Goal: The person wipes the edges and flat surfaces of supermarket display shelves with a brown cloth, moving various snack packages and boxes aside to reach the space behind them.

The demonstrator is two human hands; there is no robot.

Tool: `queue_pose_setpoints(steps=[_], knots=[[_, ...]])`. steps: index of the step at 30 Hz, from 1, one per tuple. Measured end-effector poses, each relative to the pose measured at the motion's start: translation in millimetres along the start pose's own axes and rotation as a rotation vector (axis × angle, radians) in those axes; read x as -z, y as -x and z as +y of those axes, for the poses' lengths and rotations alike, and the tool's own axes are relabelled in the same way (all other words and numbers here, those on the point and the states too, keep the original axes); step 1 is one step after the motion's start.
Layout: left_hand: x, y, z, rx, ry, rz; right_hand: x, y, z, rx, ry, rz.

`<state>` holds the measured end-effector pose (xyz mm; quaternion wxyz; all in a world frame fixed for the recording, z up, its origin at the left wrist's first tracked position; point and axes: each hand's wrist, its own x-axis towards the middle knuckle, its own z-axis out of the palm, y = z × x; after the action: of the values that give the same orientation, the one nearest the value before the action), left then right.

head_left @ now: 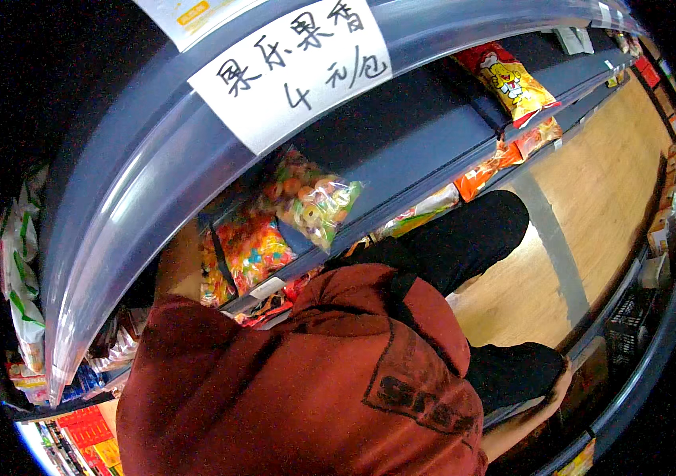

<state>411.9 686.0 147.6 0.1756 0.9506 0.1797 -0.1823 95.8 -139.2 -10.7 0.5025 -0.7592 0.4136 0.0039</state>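
Note:
My left forearm reaches up into a dark shelf at the left, and its hand is hidden behind the shelf edge and in shadow. Beside that forearm lie clear bags of colourful wrapped sweets (pixel 257 253). A clear bag of ring-shaped sweets or snacks (pixel 317 208) rests just above them, partly over the shelf's front edge. My right hand (pixel 563 381) is at the lower right, against my black-clad knee; its fingers are mostly hidden. A red and yellow snack bag (pixel 513 86) with a cartoon figure lies farther along the same grey shelf (pixel 415 140).
A clear plastic shelf edge with a handwritten price card (pixel 296 65) curves close overhead. Orange snack packets (pixel 486 169) stand on a lower shelf. Wood-look floor (pixel 606 178) with a grey tape strip (pixel 552 238) lies between the shelves. A black basket (pixel 629 318) is at the right.

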Motion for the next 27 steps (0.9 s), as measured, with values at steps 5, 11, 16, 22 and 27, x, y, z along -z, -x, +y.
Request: queue_pose_setpoints(steps=[5,11,16,22,27], knots=[[-1.5,25.8,-32.6,0.073,0.060,0.056,-0.6,2.5,4.9,0.004,0.006,-0.009],[-6.8,31.6,-49.3,0.106,0.107,0.085,-2.3,6.0,3.4,0.025,0.027,0.006],[2.0,18.5,-53.7,0.119,0.098,0.106,-2.9,13.7,5.3,0.087,0.058,0.000],[-1.4,-40.3,-18.6,0.063,0.056,0.092,7.8,18.9,14.0,0.085,0.114,0.034],[-26.0,-115.2,68.9,-0.075,-0.022,0.045,3.8,42.5,25.2,0.097,0.049,0.138]])
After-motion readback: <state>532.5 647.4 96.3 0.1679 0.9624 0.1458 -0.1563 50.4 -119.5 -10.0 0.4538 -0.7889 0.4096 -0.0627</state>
